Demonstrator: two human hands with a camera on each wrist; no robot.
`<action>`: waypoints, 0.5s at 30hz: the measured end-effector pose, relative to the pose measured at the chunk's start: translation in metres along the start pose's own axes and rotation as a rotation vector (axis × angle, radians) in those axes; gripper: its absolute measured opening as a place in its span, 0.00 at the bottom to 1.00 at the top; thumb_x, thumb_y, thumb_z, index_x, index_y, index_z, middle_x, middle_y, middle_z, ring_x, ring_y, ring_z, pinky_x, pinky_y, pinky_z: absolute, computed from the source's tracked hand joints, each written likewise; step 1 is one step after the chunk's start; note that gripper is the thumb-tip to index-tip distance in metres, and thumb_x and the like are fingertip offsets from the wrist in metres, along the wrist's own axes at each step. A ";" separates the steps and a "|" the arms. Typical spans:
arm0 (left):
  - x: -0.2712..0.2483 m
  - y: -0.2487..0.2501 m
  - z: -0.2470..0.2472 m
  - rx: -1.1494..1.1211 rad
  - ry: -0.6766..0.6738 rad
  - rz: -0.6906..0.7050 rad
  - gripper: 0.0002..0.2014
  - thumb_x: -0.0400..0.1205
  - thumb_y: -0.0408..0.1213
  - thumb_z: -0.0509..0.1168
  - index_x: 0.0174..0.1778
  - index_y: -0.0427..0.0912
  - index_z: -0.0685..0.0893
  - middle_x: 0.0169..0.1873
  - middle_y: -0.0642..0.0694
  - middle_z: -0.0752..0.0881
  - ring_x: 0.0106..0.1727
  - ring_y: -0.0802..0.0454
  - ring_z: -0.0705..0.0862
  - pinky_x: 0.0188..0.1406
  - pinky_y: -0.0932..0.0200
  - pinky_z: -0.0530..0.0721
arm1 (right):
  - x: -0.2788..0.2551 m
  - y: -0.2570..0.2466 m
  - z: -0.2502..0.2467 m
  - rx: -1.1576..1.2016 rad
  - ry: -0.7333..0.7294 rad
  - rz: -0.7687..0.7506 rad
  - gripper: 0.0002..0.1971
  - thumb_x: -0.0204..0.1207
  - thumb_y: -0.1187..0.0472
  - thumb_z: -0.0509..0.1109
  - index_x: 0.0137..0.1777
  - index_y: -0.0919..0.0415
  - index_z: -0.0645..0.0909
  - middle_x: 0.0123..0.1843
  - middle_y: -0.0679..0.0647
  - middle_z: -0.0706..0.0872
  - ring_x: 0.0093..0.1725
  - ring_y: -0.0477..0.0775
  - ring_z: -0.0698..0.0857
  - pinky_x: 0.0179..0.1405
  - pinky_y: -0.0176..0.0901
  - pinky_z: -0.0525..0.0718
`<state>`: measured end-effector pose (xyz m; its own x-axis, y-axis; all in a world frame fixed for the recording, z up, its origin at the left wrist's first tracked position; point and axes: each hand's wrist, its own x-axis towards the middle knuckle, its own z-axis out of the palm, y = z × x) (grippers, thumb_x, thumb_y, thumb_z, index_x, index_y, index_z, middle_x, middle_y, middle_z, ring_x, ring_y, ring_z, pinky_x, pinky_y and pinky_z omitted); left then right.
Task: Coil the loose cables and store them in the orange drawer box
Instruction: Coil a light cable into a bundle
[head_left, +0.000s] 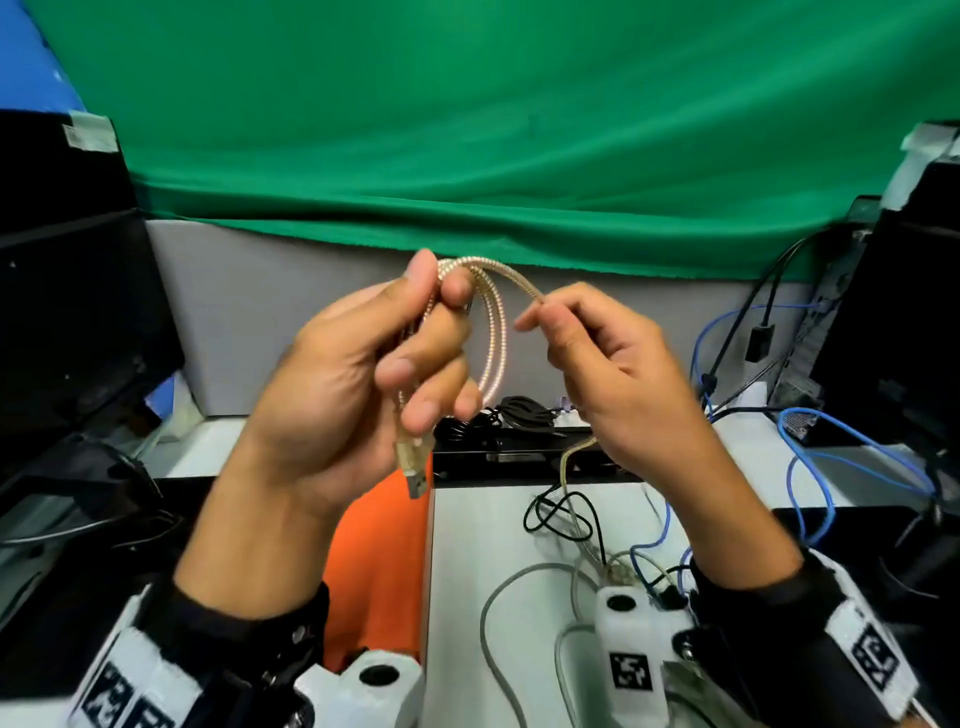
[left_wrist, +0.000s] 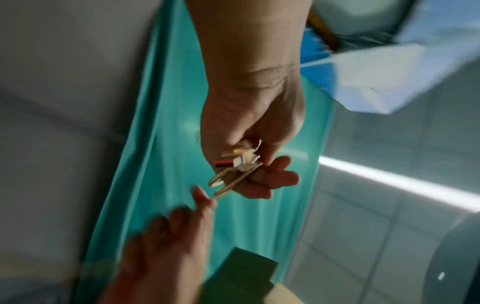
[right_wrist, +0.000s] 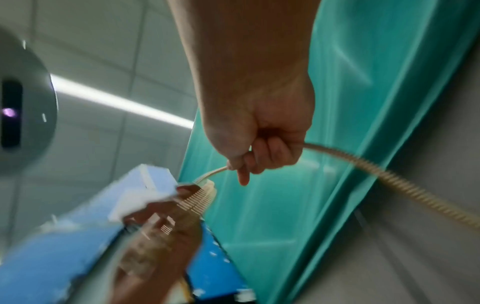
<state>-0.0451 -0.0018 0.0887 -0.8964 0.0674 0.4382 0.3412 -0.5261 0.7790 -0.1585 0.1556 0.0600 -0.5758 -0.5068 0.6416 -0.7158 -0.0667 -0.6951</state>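
I am making loops with the shiny see-through cable (head_left: 494, 332). My left hand (head_left: 358, 374) holds a few finished loops up in the air, with my thumb and fingers curled tight around them. The plug (head_left: 415, 470) hangs down under that hand. My right hand (head_left: 597, 364) pinches the next bit of the same cable between thumb and finger, ready to lay one more loop. The rest of it trails down to the white table (head_left: 478, 545), so this cable is not all wound up yet.

The orange drawer box (head_left: 379, 561) sits below my left hand. I think it is open, but my arm hides most of it. A black cable (head_left: 558, 512), a blue cable (head_left: 810, 457) and a grey cable (head_left: 498, 613) lie loose on the table. A black bundle (head_left: 498, 413) sits farther back. So most of the job is left.
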 end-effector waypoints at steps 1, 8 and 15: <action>0.000 -0.001 -0.001 -0.120 -0.074 -0.016 0.17 0.91 0.41 0.50 0.51 0.35 0.82 0.16 0.54 0.67 0.25 0.53 0.86 0.46 0.54 0.90 | 0.000 0.006 0.001 -0.072 -0.034 0.006 0.13 0.88 0.46 0.59 0.48 0.42 0.84 0.29 0.39 0.73 0.27 0.39 0.71 0.30 0.35 0.67; 0.010 -0.001 -0.011 -0.178 0.101 0.238 0.25 0.92 0.37 0.47 0.61 0.21 0.83 0.36 0.41 0.85 0.71 0.38 0.83 0.83 0.44 0.67 | -0.013 -0.005 0.014 -0.348 -0.481 0.135 0.15 0.89 0.40 0.50 0.56 0.42 0.77 0.33 0.32 0.80 0.36 0.39 0.78 0.44 0.51 0.83; 0.008 -0.021 -0.016 1.247 0.196 0.410 0.11 0.90 0.40 0.52 0.64 0.60 0.73 0.44 0.56 0.91 0.41 0.56 0.91 0.47 0.53 0.86 | -0.021 -0.039 0.010 -0.415 -0.537 0.010 0.04 0.79 0.56 0.63 0.45 0.54 0.78 0.32 0.49 0.80 0.33 0.49 0.77 0.33 0.52 0.78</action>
<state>-0.0642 -0.0037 0.0686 -0.6564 -0.0860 0.7495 0.5304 0.6540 0.5395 -0.1146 0.1607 0.0703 -0.3838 -0.8696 0.3107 -0.8654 0.2213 -0.4496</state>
